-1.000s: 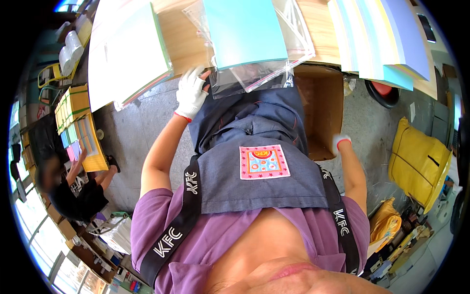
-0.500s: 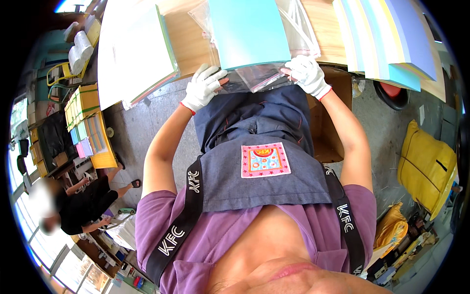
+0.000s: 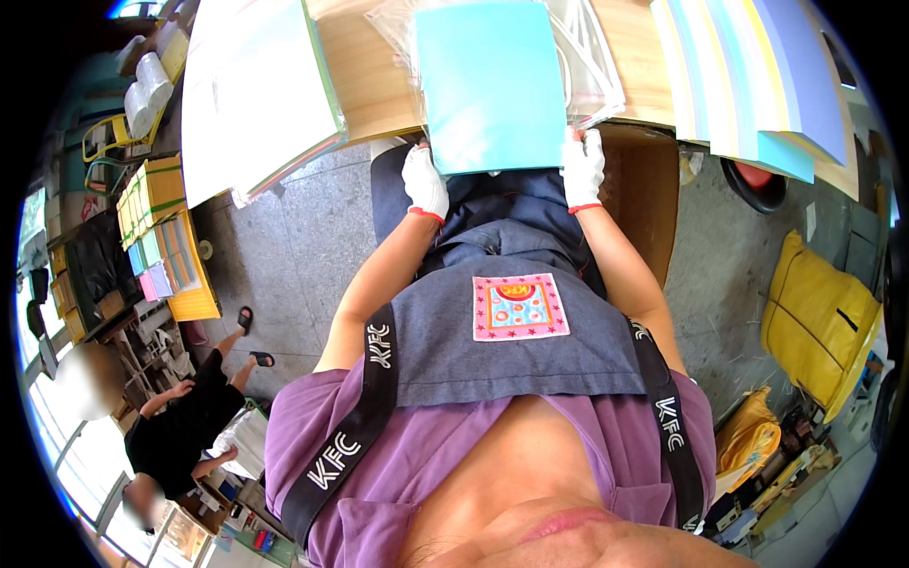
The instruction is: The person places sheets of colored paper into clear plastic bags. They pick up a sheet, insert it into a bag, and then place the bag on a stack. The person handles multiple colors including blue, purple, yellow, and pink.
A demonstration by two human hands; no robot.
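Note:
A light-blue stack of paper [image 3: 490, 90] lies on top of clear plastic bags [image 3: 592, 71] and juts over the table's near edge towards my lap. My left hand [image 3: 425, 182], in a white glove, is closed at the stack's near left side. On the opposite side my right hand [image 3: 582, 170], also gloved in white, grips the near right edge. The fingers of both hands are partly hidden by the paper. Whether the paper is inside a bag cannot be made out.
White sheets [image 3: 256, 95] cover the table's left part. Stacks of coloured paper [image 3: 729, 85] overhang its right end. A cardboard box [image 3: 634, 204] stands below the table, with a black-and-red round stool [image 3: 755, 180] to its right. Another person [image 3: 185, 421] is at the far left.
The blue paper has come towards me, past the table edge. My hands have moved from the plastic at the bag's near edge to the paper's sides. The other person has shifted.

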